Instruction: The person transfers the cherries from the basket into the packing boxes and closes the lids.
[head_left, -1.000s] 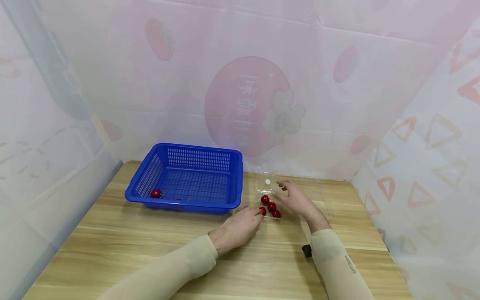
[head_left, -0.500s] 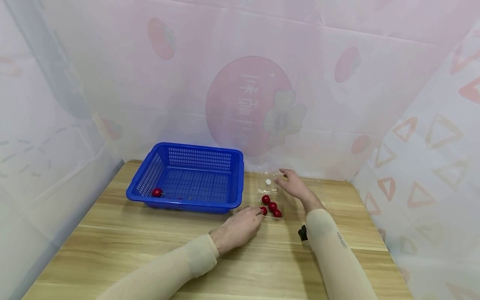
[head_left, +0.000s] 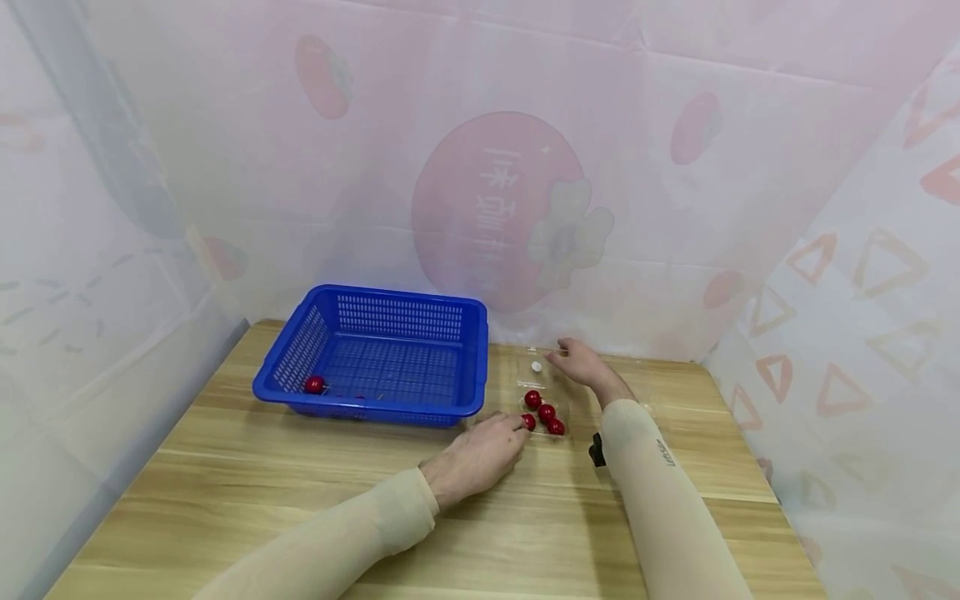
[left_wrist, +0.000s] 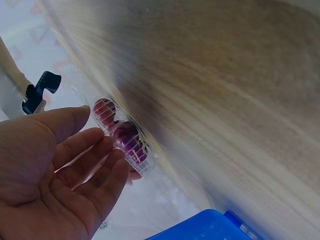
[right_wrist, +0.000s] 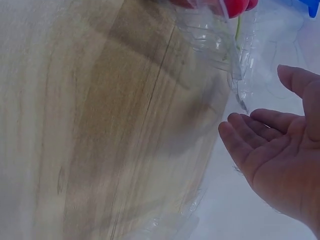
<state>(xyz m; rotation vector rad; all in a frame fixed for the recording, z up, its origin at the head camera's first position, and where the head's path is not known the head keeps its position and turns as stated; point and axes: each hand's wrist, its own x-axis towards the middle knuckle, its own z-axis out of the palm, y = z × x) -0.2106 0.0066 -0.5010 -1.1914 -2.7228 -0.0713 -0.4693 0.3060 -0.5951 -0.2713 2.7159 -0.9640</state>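
Observation:
A hinged clear plastic box (right_wrist: 207, 37) lies right of the blue basket, holding several shiny red cherries (head_left: 547, 413); one thin green stem shows in the right wrist view. My left hand (head_left: 480, 454) is at the box's near left side. In the left wrist view its relaxed fingers reach the box wall, beside the cherries (left_wrist: 125, 132); exact contact is hard to tell. My right hand (head_left: 581, 362) is at the raised lid (head_left: 527, 377), which bears a white round spot. In the right wrist view, its extended fingertips meet the lid's edge (right_wrist: 242, 97).
The blue slatted basket (head_left: 481, 358) stands at the back left, with a red cherry (head_left: 314, 385) inside and another partly hidden behind its front wall. More clear plastic (right_wrist: 172, 225) lies to the right. A printed curtain (head_left: 360, 167) closes the back of the wooden table (head_left: 300, 500).
My right hand has moved back and slightly left, from above the box's right side to the lid. My left hand has stayed by the box.

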